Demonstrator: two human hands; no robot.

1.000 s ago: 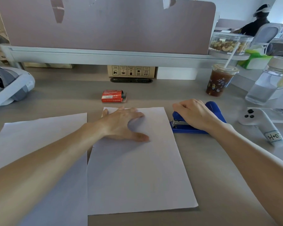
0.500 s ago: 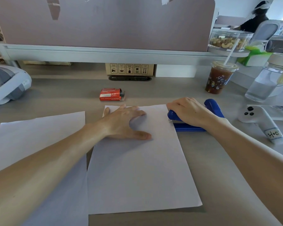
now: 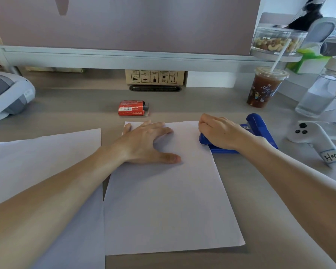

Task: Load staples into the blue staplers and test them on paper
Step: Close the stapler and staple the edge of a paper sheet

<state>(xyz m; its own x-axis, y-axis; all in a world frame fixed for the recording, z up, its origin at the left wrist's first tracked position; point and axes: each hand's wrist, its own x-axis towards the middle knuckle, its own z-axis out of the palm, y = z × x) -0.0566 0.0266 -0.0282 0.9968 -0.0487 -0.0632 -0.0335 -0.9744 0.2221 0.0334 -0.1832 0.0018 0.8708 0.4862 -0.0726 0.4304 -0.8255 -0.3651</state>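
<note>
1. Since a second ago, your blue stapler (image 3: 258,131) slid left; its nose now overlaps the paper sheet's (image 3: 169,200) right edge.
2. Your right hand (image 3: 219,133) presses closed over it; your left hand (image 3: 145,142) lies flat, fingers spread, on the sheet.

On the grey tabletop (image 3: 70,105), a white headset (image 3: 8,96) lies at the far left edge. A cardboard box (image 3: 154,76) with handling symbols stands at the back under a pale shelf rail (image 3: 124,59), with a dark oval grommet (image 3: 155,88) just in front of it. A mauve divider panel (image 3: 134,22) rises behind. To the right stands an iced drink cup (image 3: 264,88) with a straw, near a clear water bottle (image 3: 322,90). A tub of nuts (image 3: 275,41) sits on the shelf above, beside a green tissue pack (image 3: 306,61). A white controller (image 3: 316,142) with a handwritten label lies at the right.
</note>
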